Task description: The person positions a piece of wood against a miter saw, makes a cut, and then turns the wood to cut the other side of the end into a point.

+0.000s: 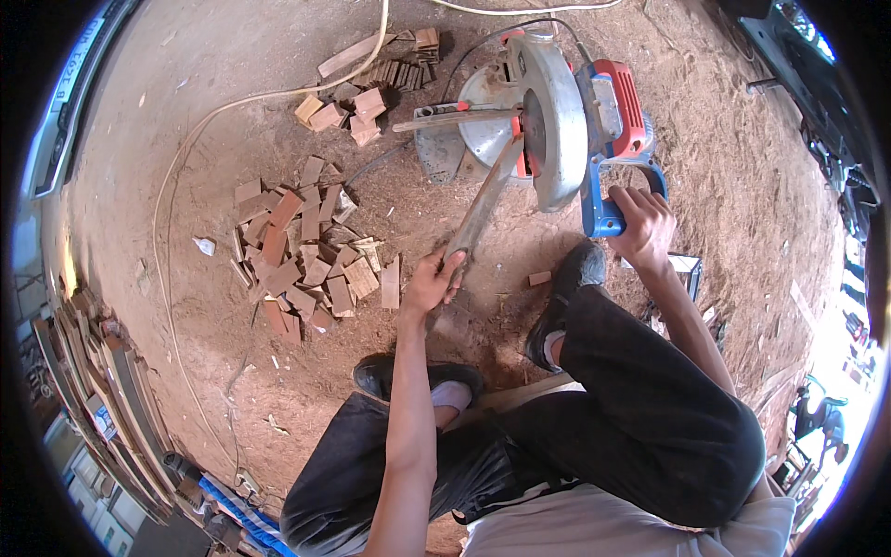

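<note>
My left hand (433, 281) is closed round the near end of a long wooden strip (484, 202). The strip runs up and away to the miter saw (557, 121), where its far end meets the saw's fence area beside the blade guard. My right hand (642, 223) grips the blue handle of the saw, at the right of the grey guard. The saw has a red and blue motor housing and stands on the ground. Whether the blade touches the wood is hidden by the guard.
A heap of short cut wood blocks (306, 251) lies left of my left hand. More blocks (367, 107) sit beyond it. A pale cable (176, 167) curves along the dusty ground. Long boards (111, 399) lean at the lower left. My shoes (571, 288) are close to the saw.
</note>
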Tool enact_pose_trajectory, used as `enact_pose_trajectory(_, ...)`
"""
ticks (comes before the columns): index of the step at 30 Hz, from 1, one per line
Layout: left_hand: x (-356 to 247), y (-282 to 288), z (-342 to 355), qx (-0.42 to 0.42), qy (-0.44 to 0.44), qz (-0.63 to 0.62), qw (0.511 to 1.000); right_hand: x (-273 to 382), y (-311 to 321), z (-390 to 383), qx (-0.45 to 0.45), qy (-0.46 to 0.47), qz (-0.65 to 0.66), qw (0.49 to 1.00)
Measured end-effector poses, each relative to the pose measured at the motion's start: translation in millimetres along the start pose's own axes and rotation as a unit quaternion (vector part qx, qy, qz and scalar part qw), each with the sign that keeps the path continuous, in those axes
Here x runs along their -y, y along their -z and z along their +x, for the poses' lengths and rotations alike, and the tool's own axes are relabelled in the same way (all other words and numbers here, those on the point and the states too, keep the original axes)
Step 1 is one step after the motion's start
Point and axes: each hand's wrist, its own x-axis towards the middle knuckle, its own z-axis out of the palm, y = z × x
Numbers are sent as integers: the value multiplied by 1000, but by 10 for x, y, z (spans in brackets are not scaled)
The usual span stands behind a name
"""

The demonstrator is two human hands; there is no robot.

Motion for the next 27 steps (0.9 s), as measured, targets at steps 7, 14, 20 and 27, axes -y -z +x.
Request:
enact_pose_trajectory(7, -16, 4, -9, -2, -3, -4, 1000, 14, -17, -2, -9, 3, -4, 1000)
enact_pose_trajectory(14, -93, -25, -28, -4, -4, -4, 1000, 6, -17, -11, -8, 5, -7, 1000)
enact_pose_trajectory(20, -64, -6, -22, -2, -3, -9, 1000, 19, -36, -15, -10, 3, -7, 1000)
enact_pose_trajectory(27, -16, 21, -35, 0, -4, -15, 1000, 50, -87, -60, -7, 2, -4, 1000)
